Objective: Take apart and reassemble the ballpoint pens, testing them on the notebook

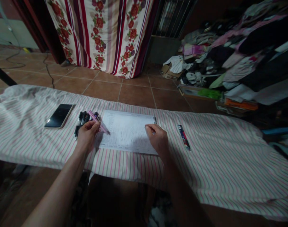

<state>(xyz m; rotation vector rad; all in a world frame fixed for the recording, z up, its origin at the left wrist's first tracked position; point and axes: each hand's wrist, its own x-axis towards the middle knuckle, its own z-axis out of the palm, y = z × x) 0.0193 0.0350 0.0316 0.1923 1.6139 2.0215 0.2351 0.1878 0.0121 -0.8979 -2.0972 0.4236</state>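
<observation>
My left hand (88, 132) pinches a pink pen (102, 127) between thumb and fingers, its lower end over the left side of a spiral notebook (127, 129). The notebook lies with a pale, marked page facing up and its wire coil at the upper right. Several dark pens (80, 119) lie side by side just beyond my left hand. Over the right part of the page, my right hand (158, 137) has its fingers curled together; what they hold, if anything, cannot be made out. Farther right lies a dark pen with red and blue on it (184, 137).
A phone (59, 116) rests on the striped cloth (219, 157) at the left. Past the far edge is a tiled floor (106, 86) with a flowered curtain (111, 34) behind. Clothes are piled (229, 53) at the right, near a cardboard box (169, 72).
</observation>
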